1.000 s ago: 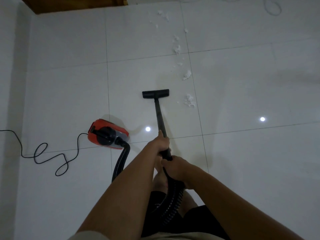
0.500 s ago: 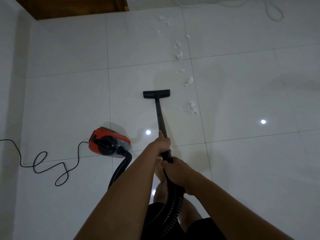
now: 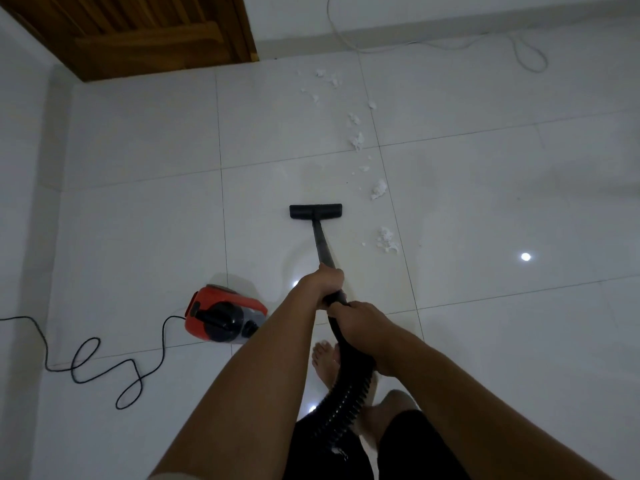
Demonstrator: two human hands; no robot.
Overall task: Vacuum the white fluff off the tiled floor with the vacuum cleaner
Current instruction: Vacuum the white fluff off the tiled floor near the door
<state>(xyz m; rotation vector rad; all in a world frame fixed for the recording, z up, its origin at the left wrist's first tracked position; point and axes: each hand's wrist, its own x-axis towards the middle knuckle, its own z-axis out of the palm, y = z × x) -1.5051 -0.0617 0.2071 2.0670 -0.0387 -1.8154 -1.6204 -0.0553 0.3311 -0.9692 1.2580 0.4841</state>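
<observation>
A black vacuum wand [image 3: 321, 244] runs forward from my hands to a flat black floor nozzle [image 3: 315, 212] resting on the white tiles. My left hand [image 3: 323, 285] grips the wand higher up; my right hand [image 3: 358, 322] holds it just behind, where the ribbed black hose [image 3: 343, 403] begins. White fluff lies in a trail to the right of the nozzle: one clump [image 3: 387, 240] beside the wand, another clump [image 3: 378, 189] further ahead, and several smaller bits [image 3: 356, 140] up towards the door. The nozzle touches none of them.
The red and black vacuum body [image 3: 223, 318] sits on the floor at my left, its black power cord [image 3: 104, 362] snaking off to the left edge. A wooden door [image 3: 138, 32] stands at the far left. A white cable [image 3: 519, 50] lies along the far wall. My bare foot [image 3: 325, 362] is under the hose.
My view has tilted up, showing more of the door and far wall. The nozzle sits slightly further forward on the tile. Both hands keep their hold on the wand.
</observation>
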